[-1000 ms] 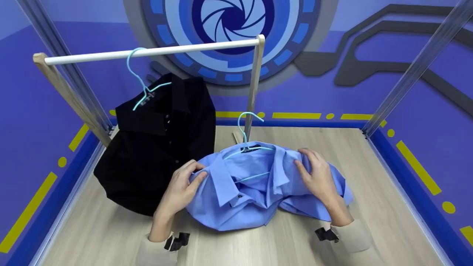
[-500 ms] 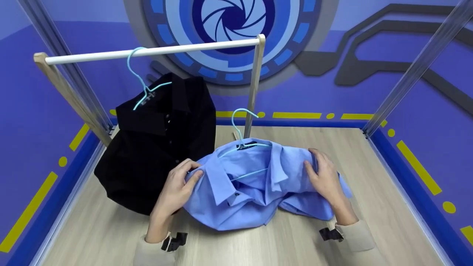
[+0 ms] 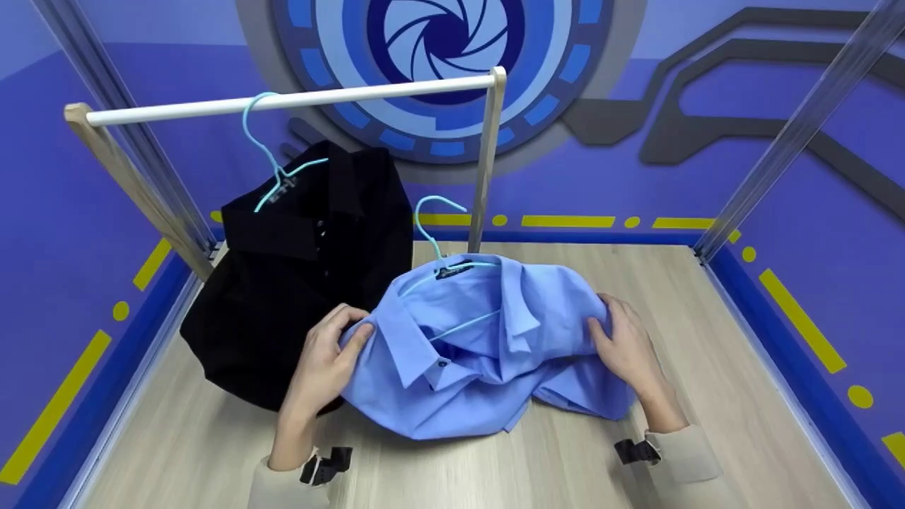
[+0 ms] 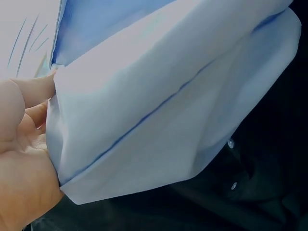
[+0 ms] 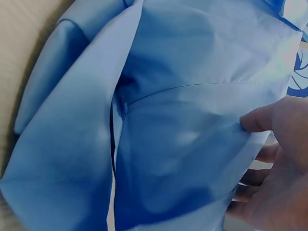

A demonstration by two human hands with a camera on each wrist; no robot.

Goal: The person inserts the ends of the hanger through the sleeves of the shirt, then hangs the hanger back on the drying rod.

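A light blue collared shirt [image 3: 565, 297] on a mint-green wire hanger [image 3: 423, 219] is held up by both hands, its lower part slumped on the wooden surface. My left hand [image 3: 327, 360] pinches the shoulder at the left, thumb in front and fingers behind, as the left wrist view also shows. At the opposite shoulder, my right hand [image 3: 628, 346] grips the cloth between thumb and fingers; in the right wrist view the fingers [image 5: 255, 178] pass behind the fabric. The hanger's hook rises free above the collar, leaning left.
A black shirt [image 3: 276, 304] hangs on another mint-green hanger [image 3: 260, 138] from the white rail [image 3: 382, 92] of a wooden-legged rack, just left of the blue shirt. Blue printed walls [image 3: 587, 184] enclose the wooden surface [image 3: 735, 396].
The blue shirt and its hanger have shifted left and slightly up, the hook tilting further left. My left hand has moved left with it; my right hand has slid outward along the shoulder.
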